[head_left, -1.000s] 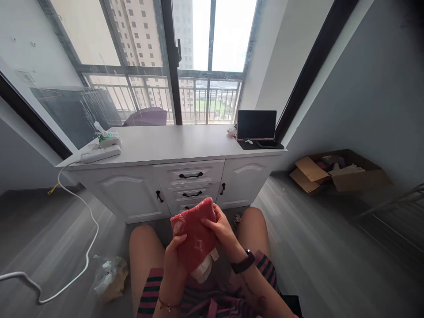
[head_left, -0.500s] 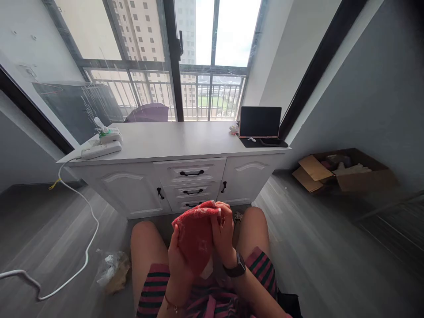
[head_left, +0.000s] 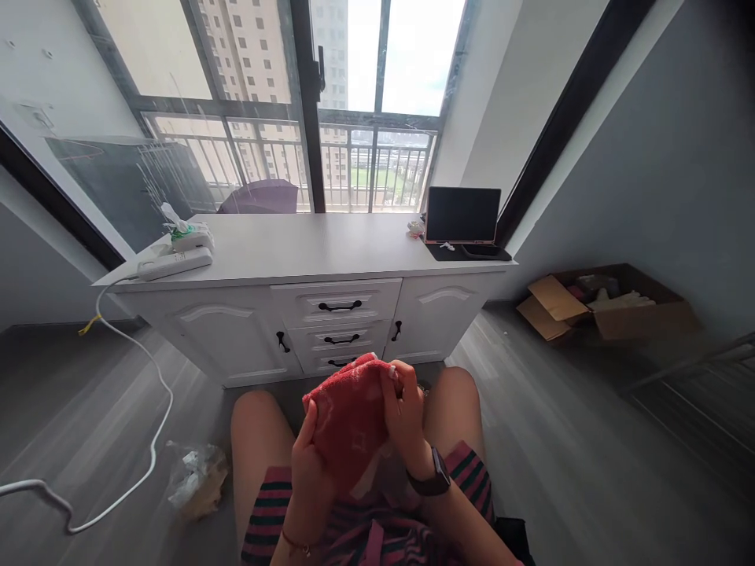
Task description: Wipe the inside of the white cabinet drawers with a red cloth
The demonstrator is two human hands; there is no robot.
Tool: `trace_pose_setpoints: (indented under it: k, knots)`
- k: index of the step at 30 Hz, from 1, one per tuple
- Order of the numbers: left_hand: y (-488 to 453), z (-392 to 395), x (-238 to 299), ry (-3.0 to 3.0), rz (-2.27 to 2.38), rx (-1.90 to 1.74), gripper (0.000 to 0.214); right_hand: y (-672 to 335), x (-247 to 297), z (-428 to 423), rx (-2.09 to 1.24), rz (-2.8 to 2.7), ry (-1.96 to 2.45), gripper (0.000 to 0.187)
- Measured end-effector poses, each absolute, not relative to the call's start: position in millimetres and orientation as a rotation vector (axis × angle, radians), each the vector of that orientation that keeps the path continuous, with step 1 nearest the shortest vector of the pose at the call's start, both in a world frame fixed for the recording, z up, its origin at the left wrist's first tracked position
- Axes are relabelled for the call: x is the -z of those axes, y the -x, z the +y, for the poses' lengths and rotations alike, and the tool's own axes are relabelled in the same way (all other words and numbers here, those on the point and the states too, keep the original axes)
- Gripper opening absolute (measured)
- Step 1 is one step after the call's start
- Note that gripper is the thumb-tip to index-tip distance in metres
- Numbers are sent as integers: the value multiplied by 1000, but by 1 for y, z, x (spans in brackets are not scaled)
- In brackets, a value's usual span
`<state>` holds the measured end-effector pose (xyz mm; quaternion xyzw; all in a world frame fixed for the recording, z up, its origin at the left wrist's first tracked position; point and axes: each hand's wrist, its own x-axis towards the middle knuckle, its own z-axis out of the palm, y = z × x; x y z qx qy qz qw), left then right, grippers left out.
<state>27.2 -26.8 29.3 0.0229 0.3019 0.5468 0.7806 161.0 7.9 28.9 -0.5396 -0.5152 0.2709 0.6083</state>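
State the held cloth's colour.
The cloth is red with paler marks, seen best in the head view.

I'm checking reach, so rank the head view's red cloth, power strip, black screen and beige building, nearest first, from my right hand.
1. Red cloth: in the right hand.
2. Black screen: cabinet, right end.
3. Power strip: cabinet, left end.
4. Beige building: outside the window.

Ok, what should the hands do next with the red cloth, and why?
Maybe the right hand should gently lift the corner of the red cloth it pinches: the top edge looks doubled, while the left hand holds the other side.
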Motion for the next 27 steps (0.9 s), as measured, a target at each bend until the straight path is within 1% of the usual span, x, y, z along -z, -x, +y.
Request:
trace_pose_setpoints:
  k: [5,10,12,13,16,19,22,25,27]
  knots:
    - [-26,-32,-31,-124,636,-1193,59,-164,-25,23,-940,-1148,1220,31]
    - [-24,-28,-43,-155,548,-1276,54,-158,-12,26,-1281,-929,1024,45]
    - [-23,-26,-43,-149,571,-1295,55,-154,-8,22,-1436,-873,955,53]
    - [-23,-26,-42,-145,590,-1309,55,-154,-5,20,-1493,-858,935,54]
    - [-22,-25,-35,-148,637,-1357,54,-158,0,18,-1567,-845,926,43]
    - [-13,-23,-29,-174,615,-1340,46,-171,-3,25,-1612,-803,944,36]
    - [0,-13,-25,-268,655,-1207,37,-188,-16,36,-1717,-841,905,34]
    - [7,2,-24,-482,783,-1071,34,-201,-31,49,-1844,-979,860,27]
    - [4,12,-28,-640,849,-1003,31,-205,-38,56,-1944,-973,820,24]
